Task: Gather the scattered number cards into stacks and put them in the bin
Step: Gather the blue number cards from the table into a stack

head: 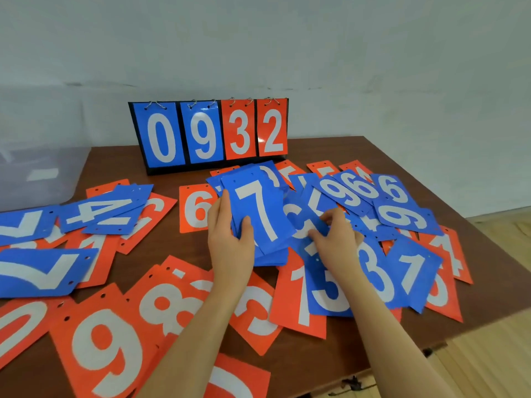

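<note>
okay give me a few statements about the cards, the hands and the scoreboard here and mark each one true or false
1. The left hand holds a stack of blue cards with a 7 on top. True.
2. The scoreboard reads 0 9 3 2. True.
3. All four scoreboard digits are on red cards. False: 0 and 9 are blue, 3 and 2 red.
4. The right hand is resting in the clear bin. False: it reaches onto blue cards lying on the table.
5. Orange-red cards are in the held stack. False: only blue shows.
</note>
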`<state>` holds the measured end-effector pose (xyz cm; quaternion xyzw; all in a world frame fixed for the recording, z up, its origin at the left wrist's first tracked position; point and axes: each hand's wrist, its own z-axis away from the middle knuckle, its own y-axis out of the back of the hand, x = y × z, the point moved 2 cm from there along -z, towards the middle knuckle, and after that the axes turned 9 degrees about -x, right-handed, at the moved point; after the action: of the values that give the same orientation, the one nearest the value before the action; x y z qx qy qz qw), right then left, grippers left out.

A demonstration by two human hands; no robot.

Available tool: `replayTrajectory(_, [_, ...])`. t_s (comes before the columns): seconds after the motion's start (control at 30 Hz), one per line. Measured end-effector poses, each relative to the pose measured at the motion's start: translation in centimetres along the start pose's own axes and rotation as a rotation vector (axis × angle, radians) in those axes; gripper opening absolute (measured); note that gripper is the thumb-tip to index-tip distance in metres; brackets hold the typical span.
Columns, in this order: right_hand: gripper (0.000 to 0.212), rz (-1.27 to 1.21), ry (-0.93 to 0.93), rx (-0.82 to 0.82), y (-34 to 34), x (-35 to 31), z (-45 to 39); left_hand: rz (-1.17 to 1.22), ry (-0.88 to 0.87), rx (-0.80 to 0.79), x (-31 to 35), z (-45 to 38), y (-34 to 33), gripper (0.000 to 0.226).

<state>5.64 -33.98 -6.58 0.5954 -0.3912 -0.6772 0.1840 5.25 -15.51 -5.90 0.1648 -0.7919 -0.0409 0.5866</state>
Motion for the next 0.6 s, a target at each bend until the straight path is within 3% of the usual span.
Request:
replayTrajectory(0.07, [0.017, -0.118, 0.066, 0.109, 0.1, -0.1, 0.1, -0.003, -0.007, 0.004, -0.2, -0.5, -0.1, 0.055])
replayTrajectory(0.2, [0.017, -0.461, 0.155, 0.284, 0.8, -1.3, -0.1, 0.011, -0.021, -0.012, -0.5, -1.5, -0.1, 0.055])
replayTrajectory(0.3, [0.016, -0.683, 0.181, 0.301, 0.9, -2.2, -0.7, 0.019, -0.019, -0.030, -0.9, -2.1, 0.2, 0.055])
replayTrajectory(0.43, [0.018, -0.772, 0.173, 0.376, 0.4, -2.9, -0.8, 0.019, -0.002, -0.037, -1.8, -2.2, 0.5, 0.055])
replayTrajectory(0.6, [0.022, -0.818, 0.154, 0.252, -1.3, -3.6, 0.2, 0.073, 0.008, -0.079, -1.8, -2.1, 0.6, 0.055])
